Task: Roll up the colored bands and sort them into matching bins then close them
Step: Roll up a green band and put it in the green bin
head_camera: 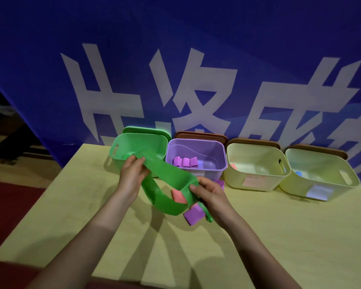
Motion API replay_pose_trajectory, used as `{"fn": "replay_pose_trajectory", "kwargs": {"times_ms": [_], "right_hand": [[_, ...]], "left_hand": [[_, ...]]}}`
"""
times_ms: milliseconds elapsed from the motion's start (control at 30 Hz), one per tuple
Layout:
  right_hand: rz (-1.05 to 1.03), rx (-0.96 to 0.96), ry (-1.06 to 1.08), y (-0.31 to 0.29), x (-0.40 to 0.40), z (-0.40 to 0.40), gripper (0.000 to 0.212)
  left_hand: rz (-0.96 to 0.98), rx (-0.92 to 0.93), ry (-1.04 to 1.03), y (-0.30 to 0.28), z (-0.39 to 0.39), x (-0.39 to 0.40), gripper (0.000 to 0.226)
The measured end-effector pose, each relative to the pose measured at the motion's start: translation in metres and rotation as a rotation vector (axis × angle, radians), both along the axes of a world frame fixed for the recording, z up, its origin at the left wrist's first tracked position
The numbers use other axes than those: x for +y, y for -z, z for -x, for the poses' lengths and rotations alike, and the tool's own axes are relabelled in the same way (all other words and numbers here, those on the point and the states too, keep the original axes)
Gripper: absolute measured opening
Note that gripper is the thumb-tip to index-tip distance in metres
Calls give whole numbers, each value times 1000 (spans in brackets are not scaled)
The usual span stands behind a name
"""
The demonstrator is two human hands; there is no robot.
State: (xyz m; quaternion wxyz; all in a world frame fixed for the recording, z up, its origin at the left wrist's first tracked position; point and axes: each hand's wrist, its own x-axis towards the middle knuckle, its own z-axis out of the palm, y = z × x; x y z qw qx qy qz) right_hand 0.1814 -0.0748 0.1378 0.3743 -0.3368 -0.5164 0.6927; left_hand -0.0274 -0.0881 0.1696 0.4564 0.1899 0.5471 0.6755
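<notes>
A staged demonstration or exhibition space is being suggested rather than a home. The backdrop is being formed by a large blue fabric banner (50, 59) printed with oversized white characters (196, 90). A plain pale yellow-green tabletop (279, 236) is being set directly against it, and dark reddish flooring (6, 201) is being glimpsed at left.

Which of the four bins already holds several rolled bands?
The purple bin, second from left: a row of purple rolls sits inside. The other three show far less.
</notes>
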Motion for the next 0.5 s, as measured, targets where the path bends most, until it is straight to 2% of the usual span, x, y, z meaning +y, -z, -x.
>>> {"fn": "replay_pose_trajectory", "kwargs": {"times_ms": [67, 133, 200, 267, 400, 500], "right_hand": [[-58, -28, 37, -7, 1, 1, 26], [-140, -66, 45, -14, 1, 3, 17], [-216, -102, 24, -21, 1, 4, 11], [-272, -127, -13, -29, 0, 4, 16], [-347, -175, -22, -35, 2, 6, 14], [-367, -203, 5, -34, 5, 6, 12]], "left_hand": [[187, 130, 169, 13, -4, -6, 14], [389, 308, 442, 20, -9, -13, 28], [446, 432, 551, 20, -19, -17, 35], [318, 507, 473, 12, -32, -21, 31], [-34, 426, 362, -9, -52, -34, 25], [-119, 603, 372, -12, -52, -37, 16]]}}
